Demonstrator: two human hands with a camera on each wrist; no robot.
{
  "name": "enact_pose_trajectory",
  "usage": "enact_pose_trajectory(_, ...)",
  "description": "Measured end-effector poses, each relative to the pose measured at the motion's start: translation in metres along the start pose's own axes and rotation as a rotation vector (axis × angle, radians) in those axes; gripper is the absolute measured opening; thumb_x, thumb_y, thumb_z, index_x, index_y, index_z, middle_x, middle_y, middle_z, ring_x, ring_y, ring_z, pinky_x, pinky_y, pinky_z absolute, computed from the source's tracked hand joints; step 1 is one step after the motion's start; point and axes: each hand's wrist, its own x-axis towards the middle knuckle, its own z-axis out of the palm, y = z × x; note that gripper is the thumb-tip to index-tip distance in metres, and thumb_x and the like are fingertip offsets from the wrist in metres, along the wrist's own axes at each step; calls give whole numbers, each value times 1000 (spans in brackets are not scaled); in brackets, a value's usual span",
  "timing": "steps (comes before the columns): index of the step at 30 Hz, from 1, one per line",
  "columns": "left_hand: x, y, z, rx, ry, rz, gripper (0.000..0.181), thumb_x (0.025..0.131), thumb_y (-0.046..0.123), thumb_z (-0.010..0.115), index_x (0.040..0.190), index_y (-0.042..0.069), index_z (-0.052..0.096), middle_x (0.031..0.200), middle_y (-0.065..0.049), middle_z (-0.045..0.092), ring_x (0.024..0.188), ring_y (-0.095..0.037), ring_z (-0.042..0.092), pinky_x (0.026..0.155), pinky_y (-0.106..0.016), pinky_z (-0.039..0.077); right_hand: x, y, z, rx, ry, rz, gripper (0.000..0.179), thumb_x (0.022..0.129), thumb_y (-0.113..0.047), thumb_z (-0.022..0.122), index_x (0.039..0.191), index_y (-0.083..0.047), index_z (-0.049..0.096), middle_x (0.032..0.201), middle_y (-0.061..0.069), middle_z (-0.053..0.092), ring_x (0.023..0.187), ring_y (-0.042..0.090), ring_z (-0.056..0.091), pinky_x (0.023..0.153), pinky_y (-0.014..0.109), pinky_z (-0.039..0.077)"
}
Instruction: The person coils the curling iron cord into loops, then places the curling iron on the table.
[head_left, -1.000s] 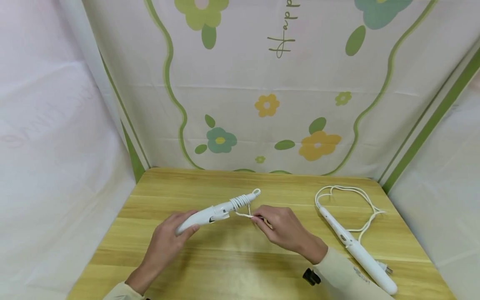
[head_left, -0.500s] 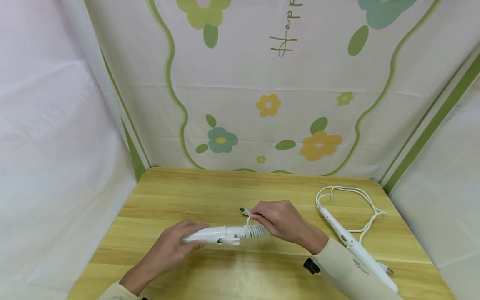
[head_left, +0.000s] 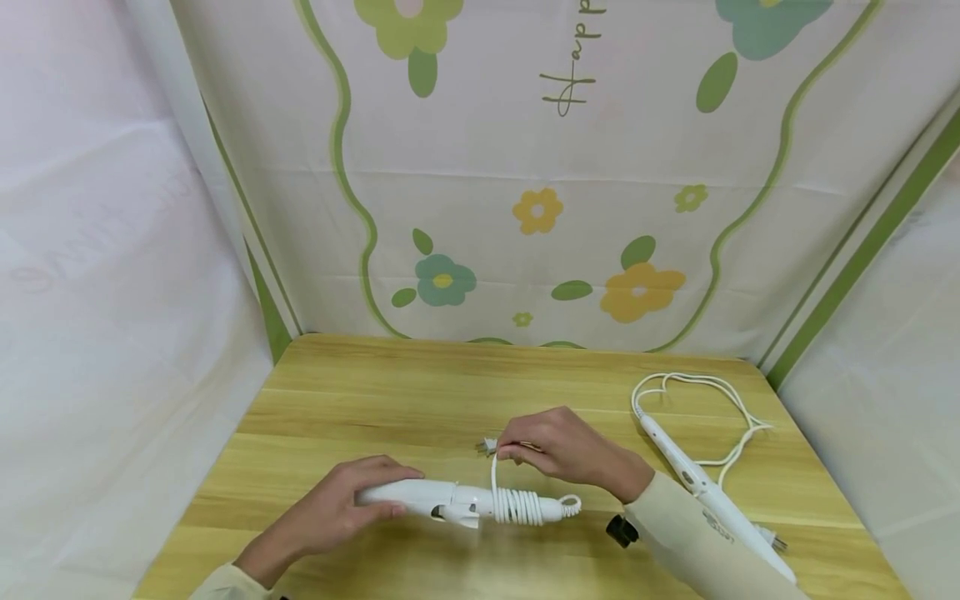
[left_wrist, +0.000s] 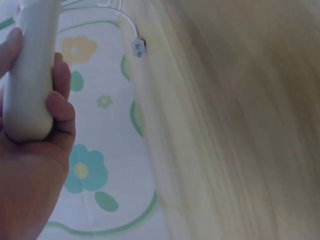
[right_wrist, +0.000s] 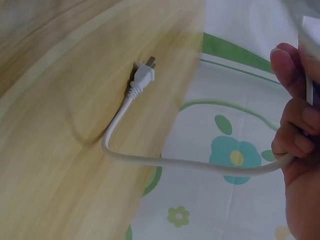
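Observation:
My left hand (head_left: 341, 507) grips a white curling iron (head_left: 420, 495) by its thick barrel. Its handle points right, and a small lever juts out near the middle. In the left wrist view the fingers wrap the rounded barrel end (left_wrist: 31, 85). White cord (head_left: 517, 507) is wound several times around the handle. My right hand (head_left: 562, 450), just behind the coils, pinches the cord's free stretch. A short tail leaves this hand and ends in a two-prong plug (right_wrist: 143, 76), seen close over the wood in the right wrist view.
A second white curling iron (head_left: 720, 504) lies slanted along the table's right side. Its cord (head_left: 723, 379) loops loosely behind it, and its plug (head_left: 772, 537) sits beside the barrel. Flowered cloth (head_left: 487, 167) hangs behind the wooden table (head_left: 360, 375), with more cloth at both sides.
The curling iron has swung from tilted to nearly level and come nearer. My right hand has passed over the handle to behind it with the cord, and the plug now shows.

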Motion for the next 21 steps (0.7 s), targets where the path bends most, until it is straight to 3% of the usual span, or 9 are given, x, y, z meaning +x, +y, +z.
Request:
enact_pose_trajectory(5, -2, -5, 0, -102, -2, -28, 36, 104, 16, 75, 140, 18, 74, 127, 0, 78, 106, -7, 69, 88, -28, 57, -2, 0, 8, 118, 19, 54, 12, 107, -14, 71, 104, -19, 81, 83, -9, 74, 68, -8, 61, 62, 7, 45)
enact_pose_trajectory(14, -3, -6, 2, -192, 63, -95, 38, 104, 8, 72, 142, 13, 73, 130, -7, 77, 100, -8, 67, 81, -28, 56, -6, -5, 29, 163, 199, 44, 14, 108, -7, 67, 109, -11, 81, 88, -2, 79, 73, 1, 69, 70, 12, 55)
enact_pose_trajectory(17, -1, -5, 4, -171, 115, -111, 38, 105, 8, 72, 142, 12, 72, 131, -8, 77, 101, -8, 67, 81, -27, 56, -7, -11, 37, 210, 250, 110, 19, 100, 7, 71, 109, -6, 80, 92, 6, 82, 78, 10, 75, 73, 19, 61)
enact_pose_trajectory(21, 3, -2, 6, -131, 196, -144, 37, 105, 11, 73, 142, 16, 73, 130, -6, 77, 100, -8, 67, 79, -28, 56, -10, -22, 43, 370, 273, 321, 21, 100, 12, 68, 106, -6, 77, 82, 6, 78, 68, 8, 67, 64, 22, 56)
